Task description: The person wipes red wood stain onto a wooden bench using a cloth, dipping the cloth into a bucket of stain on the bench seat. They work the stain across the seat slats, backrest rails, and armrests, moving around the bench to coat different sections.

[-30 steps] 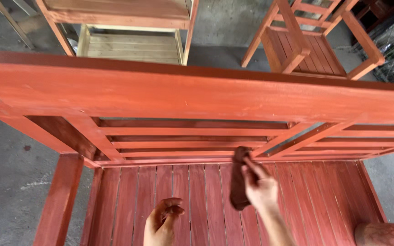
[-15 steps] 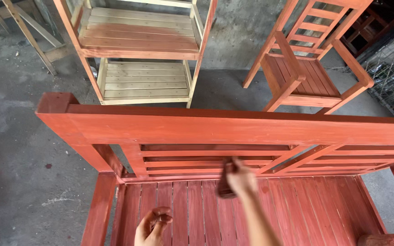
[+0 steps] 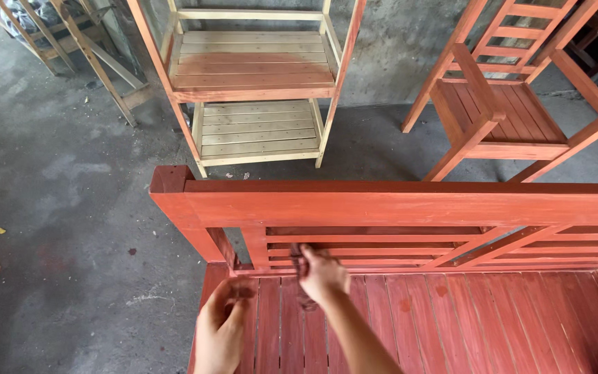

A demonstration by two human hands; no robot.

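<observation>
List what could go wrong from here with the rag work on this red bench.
1. The right hand presses a dark rag at the backrest slats; fingers could catch in the narrow gaps.
2. The left hand rests on the stained seat; if wet, it may smudge.
3. The rag could streak unevenly.

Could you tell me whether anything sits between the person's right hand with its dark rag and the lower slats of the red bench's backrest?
Nothing visible does: the right hand presses the rag right at the backrest slats.
</observation>
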